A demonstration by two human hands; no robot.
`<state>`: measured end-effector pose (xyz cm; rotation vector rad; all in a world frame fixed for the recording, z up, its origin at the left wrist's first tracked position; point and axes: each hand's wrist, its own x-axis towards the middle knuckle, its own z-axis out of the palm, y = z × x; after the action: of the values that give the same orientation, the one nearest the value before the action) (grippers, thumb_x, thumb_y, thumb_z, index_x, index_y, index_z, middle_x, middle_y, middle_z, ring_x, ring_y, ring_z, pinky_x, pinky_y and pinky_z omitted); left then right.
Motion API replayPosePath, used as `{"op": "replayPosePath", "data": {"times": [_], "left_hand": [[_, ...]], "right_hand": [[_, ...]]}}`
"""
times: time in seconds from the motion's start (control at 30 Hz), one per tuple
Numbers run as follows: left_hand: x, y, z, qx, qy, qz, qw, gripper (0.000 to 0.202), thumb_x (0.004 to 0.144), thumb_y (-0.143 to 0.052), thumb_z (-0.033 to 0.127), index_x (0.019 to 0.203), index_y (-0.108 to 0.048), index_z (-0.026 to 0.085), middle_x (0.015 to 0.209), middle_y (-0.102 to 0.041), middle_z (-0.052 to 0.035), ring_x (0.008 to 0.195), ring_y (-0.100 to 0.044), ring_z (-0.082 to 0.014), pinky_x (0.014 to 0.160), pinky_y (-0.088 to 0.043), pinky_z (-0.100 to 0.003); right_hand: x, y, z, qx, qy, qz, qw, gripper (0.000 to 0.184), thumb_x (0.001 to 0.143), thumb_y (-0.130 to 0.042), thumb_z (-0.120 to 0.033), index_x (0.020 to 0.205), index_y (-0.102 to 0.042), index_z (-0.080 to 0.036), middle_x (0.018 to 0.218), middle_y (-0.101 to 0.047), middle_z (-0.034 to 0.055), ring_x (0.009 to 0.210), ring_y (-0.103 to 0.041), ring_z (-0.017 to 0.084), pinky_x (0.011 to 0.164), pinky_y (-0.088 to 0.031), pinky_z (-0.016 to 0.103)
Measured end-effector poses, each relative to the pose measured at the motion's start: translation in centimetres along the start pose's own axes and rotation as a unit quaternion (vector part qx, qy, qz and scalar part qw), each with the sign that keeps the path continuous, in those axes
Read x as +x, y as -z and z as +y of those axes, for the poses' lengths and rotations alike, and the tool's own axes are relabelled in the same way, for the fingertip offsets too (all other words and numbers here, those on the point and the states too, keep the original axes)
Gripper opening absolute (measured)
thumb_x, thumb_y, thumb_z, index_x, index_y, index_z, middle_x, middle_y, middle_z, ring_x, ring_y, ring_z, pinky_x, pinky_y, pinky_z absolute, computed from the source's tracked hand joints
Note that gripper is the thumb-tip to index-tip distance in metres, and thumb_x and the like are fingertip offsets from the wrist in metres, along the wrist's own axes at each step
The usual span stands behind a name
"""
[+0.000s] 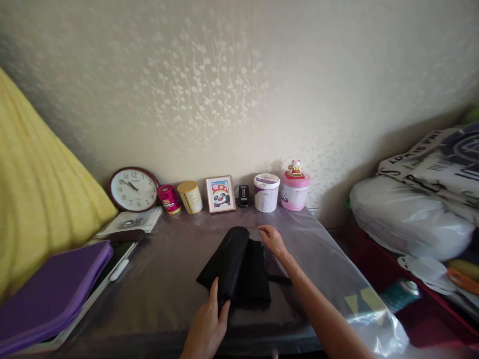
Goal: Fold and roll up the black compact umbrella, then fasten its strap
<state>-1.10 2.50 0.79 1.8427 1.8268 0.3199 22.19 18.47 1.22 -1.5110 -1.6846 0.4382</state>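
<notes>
Left hand, right hand — black cloth

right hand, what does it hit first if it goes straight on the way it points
Probably the small black device by the wall; the right hand points that way, depth unclear.

The left hand lies flat, the right hand reaches farther.

Both hands were bare. The left hand, near, showed slim, plain fingers; the right hand, farther off, looked smaller. The right forearm was slender and uncovered along its whole visible length, up to the near edge, as was the left wrist.
</notes>
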Motion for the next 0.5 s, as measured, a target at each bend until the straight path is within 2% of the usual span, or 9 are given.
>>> {"op": "replayPosePath", "data": {"times": [0.07, 0.17, 0.23, 0.27, 0.33, 0.37, 0.43, 0.5], "left_hand": [[0.0, 0.3, -0.1, -0.038, -0.001, 0.002, 0.999, 0.057, 0.086, -0.029, 0.037, 0.136, -0.015, 0.013, 0.103, -0.062, -0.0124, 0.089, -0.061, -0.0186, 0.077, -0.043, -0.027], [-0.2, 0.7, 0.0, -0.137, 0.019, -0.029, 0.990, 0.058, 0.086, -0.028, 0.043, 0.136, -0.013, 0.019, 0.094, -0.064, -0.0094, 0.056, -0.061, -0.0135, 0.055, -0.045, -0.024], [-0.4, 1.1, 0.1, -0.223, 0.028, -0.052, 0.973, 0.060, 0.084, -0.029, 0.047, 0.136, -0.011, 0.022, 0.085, -0.063, -0.0049, 0.038, -0.052, -0.0084, 0.040, -0.039, -0.020], [-0.4, 1.3, 0.2, -0.260, 0.028, -0.056, 0.964, 0.060, 0.084, -0.031, 0.049, 0.135, -0.011, 0.023, 0.079, -0.062, -0.0022, 0.034, -0.048, -0.0069, 0.036, -0.037, -0.019], [-0.6, 1.9, 0.3, -0.318, 0.026, -0.049, 0.947, 0.061, 0.082, -0.034, 0.052, 0.132, -0.014, 0.024, 0.066, -0.056, 0.0041, 0.032, -0.046, -0.0061, 0.033, -0.035, -0.017], [-0.8, 2.3, 0.4, -0.340, 0.027, -0.045, 0.939, 0.062, 0.081, -0.035, 0.053, 0.131, -0.016, 0.024, 0.060, -0.051, 0.0070, 0.031, -0.045, -0.0064, 0.032, -0.035, -0.016], [-1.1, 3.3, 0.8, -0.374, 0.026, -0.041, 0.926, 0.063, 0.079, -0.037, 0.057, 0.129, -0.019, 0.025, 0.052, -0.042, 0.0109, 0.031, -0.044, -0.0071, 0.030, -0.034, -0.016], [-1.6, 4.5, 1.5, -0.405, 0.017, -0.038, 0.913, 0.062, 0.076, -0.040, 0.058, 0.126, -0.023, 0.025, 0.051, -0.042, 0.0118, 0.029, -0.042, -0.0062, 0.029, -0.032, -0.015]], "right_hand": [[-0.6, 0.8, -0.3, 0.011, -0.006, 0.000, 1.000, 0.021, 0.080, -0.042, -0.019, 0.090, -0.061, -0.020, 0.093, -0.065, 0.0056, 0.087, -0.059, 0.017, 0.079, -0.046, 0.031], [-2.0, 1.4, -1.9, 0.104, -0.020, -0.005, 0.994, 0.020, 0.079, -0.045, -0.029, 0.088, -0.061, -0.019, 0.086, -0.065, 0.0051, 0.081, -0.060, 0.018, 0.076, -0.047, 0.032], [-3.4, 1.8, -3.6, 0.230, -0.047, -0.033, 0.972, 0.024, 0.077, -0.050, -0.038, 0.087, -0.061, -0.019, 0.083, -0.065, 0.0056, 0.078, -0.061, 0.018, 0.073, -0.048, 0.032], [-4.4, 2.0, -4.6, 0.295, -0.064, -0.065, 0.951, 0.027, 0.075, -0.053, -0.041, 0.088, -0.060, -0.019, 0.087, -0.064, 0.0060, 0.077, -0.061, 0.018, 0.072, -0.049, 0.031], [-6.7, 2.6, -6.2, 0.372, -0.108, -0.152, 0.909, 0.030, 0.072, -0.058, -0.044, 0.088, -0.060, -0.019, 0.083, -0.064, 0.0051, 0.073, -0.062, 0.016, 0.068, -0.049, 0.030], [-8.1, 2.8, -6.9, 0.389, -0.113, -0.216, 0.888, 0.029, 0.073, -0.057, -0.044, 0.087, -0.061, -0.019, 0.082, -0.064, 0.0048, 0.073, -0.062, 0.016, 0.068, -0.049, 0.029], [-10.9, 2.7, -7.7, 0.399, -0.105, -0.382, 0.827, 0.028, 0.075, -0.056, -0.042, 0.089, -0.062, -0.019, 0.086, -0.064, 0.0061, 0.077, -0.063, 0.017, 0.068, -0.048, 0.028], [-13.2, 1.4, -8.0, 0.378, -0.102, -0.514, 0.763, 0.028, 0.075, -0.056, -0.041, 0.092, -0.063, -0.021, 0.092, -0.065, 0.0073, 0.084, -0.063, 0.019, 0.069, -0.048, 0.029]]}}
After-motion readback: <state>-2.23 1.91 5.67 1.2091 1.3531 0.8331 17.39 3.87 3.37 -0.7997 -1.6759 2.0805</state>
